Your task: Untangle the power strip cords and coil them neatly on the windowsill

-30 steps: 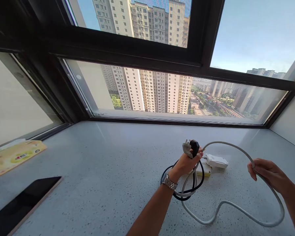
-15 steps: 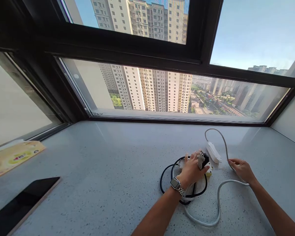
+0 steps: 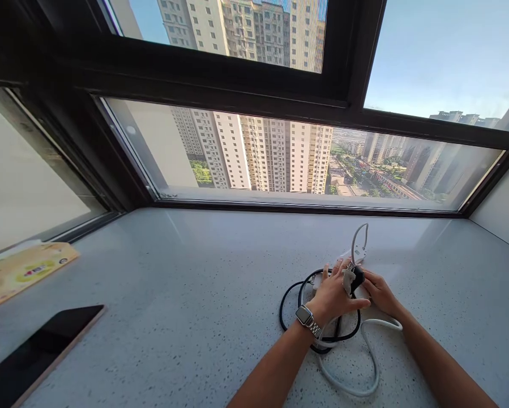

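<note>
My left hand, with a watch on its wrist, presses over a pale power strip with its fingers around it and its thumb stretched to the right. A black plug with metal prongs and a pale cover sticks up beside its index finger. A black cable lies coiled around the strip. My right hand is close against the plug, closed on a thin white cord; its fingertips are partly hidden. Just behind both hands sits a white oblong box on that cord.
A thicker white cable curves over the speckled sill in front of my hands. To the left lie a dark-screened tablet or phone and a yellow tissue pack. A dark window frame borders the sill at the back.
My right hand has moved left with the cord, up to my left hand. The white box has shifted left and turned, and the cord's loop is narrower. My left hand has hardly moved.
</note>
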Tool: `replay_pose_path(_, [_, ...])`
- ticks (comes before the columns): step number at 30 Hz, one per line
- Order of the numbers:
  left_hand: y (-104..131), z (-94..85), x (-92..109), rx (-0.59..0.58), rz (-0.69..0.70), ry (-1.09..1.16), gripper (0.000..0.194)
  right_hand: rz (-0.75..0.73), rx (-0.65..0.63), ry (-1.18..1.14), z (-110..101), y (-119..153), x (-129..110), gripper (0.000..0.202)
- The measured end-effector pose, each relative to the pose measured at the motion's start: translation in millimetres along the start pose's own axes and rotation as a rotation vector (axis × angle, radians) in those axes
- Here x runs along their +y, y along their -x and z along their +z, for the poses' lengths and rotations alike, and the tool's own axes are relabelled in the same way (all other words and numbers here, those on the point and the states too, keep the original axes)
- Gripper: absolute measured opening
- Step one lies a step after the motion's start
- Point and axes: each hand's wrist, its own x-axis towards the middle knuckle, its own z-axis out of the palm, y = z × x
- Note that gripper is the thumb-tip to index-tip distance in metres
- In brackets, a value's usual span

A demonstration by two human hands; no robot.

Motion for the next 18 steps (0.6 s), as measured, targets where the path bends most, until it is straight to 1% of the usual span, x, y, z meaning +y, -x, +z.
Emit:
replay_pose_path(2, [-4, 3.0, -2, -0.007, 0.031, -0.024, 0.088, 0.052, -0.007, -0.035, 0, 1, -3, 0.046])
replay_pose_path(3, [-7, 4.2, -3, -0.015, 0.046, -0.037, 0.090, 0.089, 0.017, -0.054, -1, 1, -2, 0.046])
replay_pose_path(5, [-15, 5.8, -3, -0.039, 0.077, -0.057, 0.092, 0.161, 0.127, -0.087, -5, 2, 1, 0.045])
replay_pose_path(7, [-22, 6.2, -2, -0.059, 0.091, -0.065, 0.093, 0.223, 0.340, -0.105, -11, 2, 9, 0.044])
replay_pose_path(9, [-30, 5.7, 0, -0.054, 0.071, -0.073, 0.097, 0.267, 0.564, -0.104, -18, 3, 17, 0.044])
replay_pose_path(11, [-36, 4.9, -1, -0.036, 0.049, -0.087, 0.099, 0.289, 0.711, -0.096, -26, 4, 23, 0.045])
replay_pose_path(12, [-39, 4.3, -3, -0.026, 0.045, -0.094, 0.097, 0.292, 0.749, -0.093, -28, 4, 25, 0.044])
replay_pose_path(14, [-44, 1.6, -11, -0.005, 0.035, -0.103, 0.089, 0.285, 0.765, -0.094, -32, 6, 27, 0.041])
replay_pose_path(16, [-46, -4.4, -24, 0.017, -0.014, -0.117, 0.080, 0.277, 0.761, -0.107, -32, 7, 26, 0.038])
replay_pose_path(18, [-46, -15.3, -42, 0.039, -0.084, -0.141, 0.074, 0.267, 0.750, -0.123, -31, 8, 24, 0.036])
